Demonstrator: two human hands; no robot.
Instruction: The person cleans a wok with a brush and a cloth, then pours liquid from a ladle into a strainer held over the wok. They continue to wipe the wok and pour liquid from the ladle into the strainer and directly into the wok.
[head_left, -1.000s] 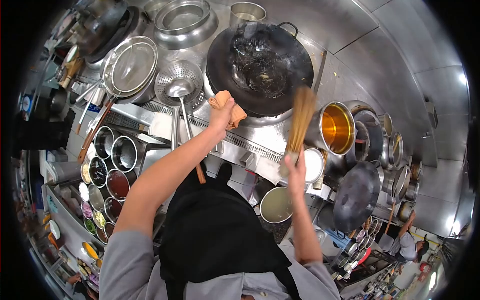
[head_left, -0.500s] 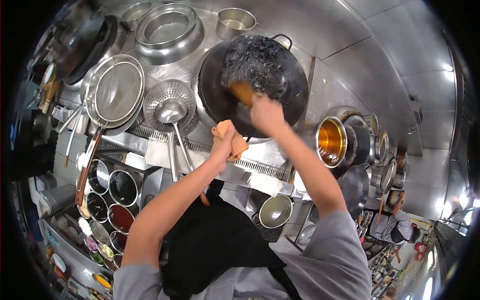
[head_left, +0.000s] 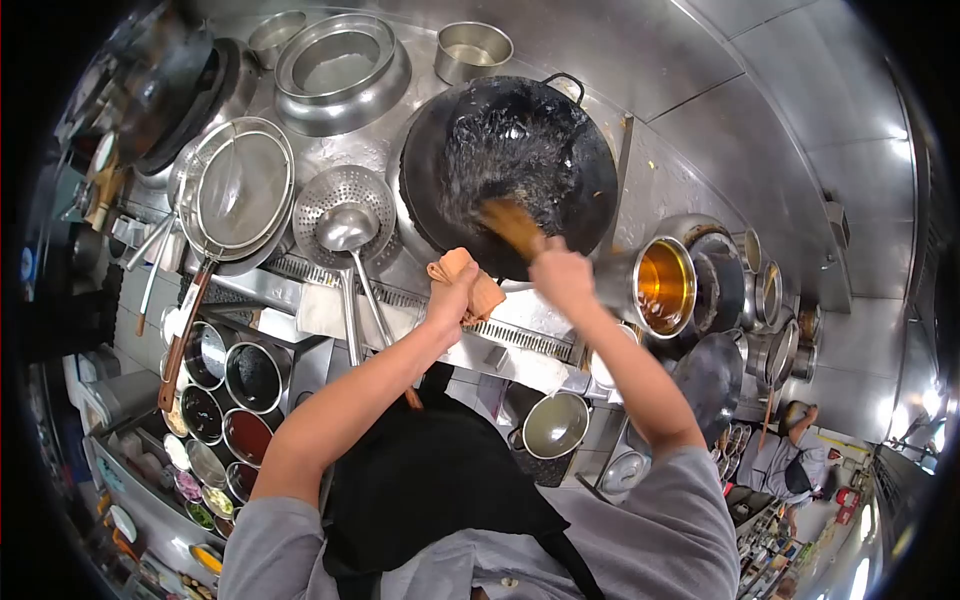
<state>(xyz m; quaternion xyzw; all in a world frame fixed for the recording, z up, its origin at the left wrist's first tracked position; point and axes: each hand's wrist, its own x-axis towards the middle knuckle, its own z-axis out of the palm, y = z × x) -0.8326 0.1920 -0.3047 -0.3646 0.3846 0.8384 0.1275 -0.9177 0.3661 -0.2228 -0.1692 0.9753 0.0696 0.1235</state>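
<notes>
Both hands are closed: the right hand (head_left: 562,272), blurred, wraps its fingers round the butt of a brush (head_left: 513,226), though the exact grip is hard to make out, while the left hand (head_left: 453,297) clutches a folded orange cloth (head_left: 487,297). The brush looks like a bundle of stiff, straw-coloured strands, and its blurred tip reaches into the wok (head_left: 590,195), slanting toward the left above the near part of the bowl. Round, deep and black, the wok sits on a shiny steel counter (head_left: 650,190), a loop handle standing at its far rim; its inside is wet and glossy, with bright streaks of liquid across the middle. Soft and creased, the cloth is right by the wok's near rim, and whether it grips anything there cannot be told. Along the counter's near edge runs a slotted metal strip (head_left: 530,337), with a thick pale towel (head_left: 320,310) lying toward its left end. Left of the wok, a smooth ladle (head_left: 347,228) rests in a scoop (head_left: 318,200) punched with small holes, both handles jutting past the near edge; farther left, a round mesh sieve (head_left: 245,185) has a long brown handle. Toward the counter's far edge stand a wide, bulging steel basin (head_left: 350,118) and a small straight-sided pan (head_left: 470,70). To the wok's right, a steel pot (head_left: 615,285) holds clear amber liquid (head_left: 662,288).
</notes>
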